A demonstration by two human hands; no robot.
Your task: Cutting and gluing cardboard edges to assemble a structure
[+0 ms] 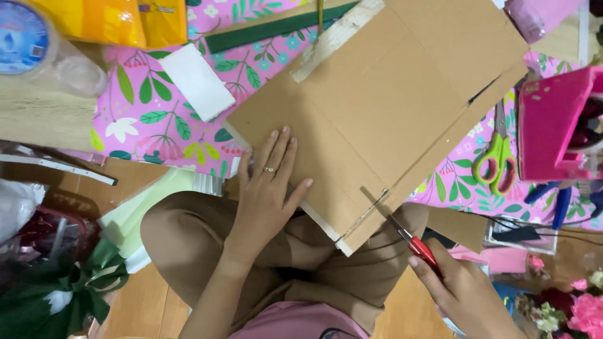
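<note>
Ringed left hand point(267, 188), tan trousers point(188, 232), pink top point(295, 323)

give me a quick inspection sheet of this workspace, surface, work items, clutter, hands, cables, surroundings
surface: wooden floor partly covered by a pink floral sheet.
job's things: large cardboard sheet resting over the person's lap; red-handled cutter at its lower edge, by a cut slit.
clutter: green-handled scissors, white foam block, green ribbon bow, pink box, orange bags.
grippers: left hand pressed flat on the cardboard, ring on one finger; right hand gripping the cutter.
cables: thin dark cords at right.
surroundings: pink artificial flowers lower right.
</note>
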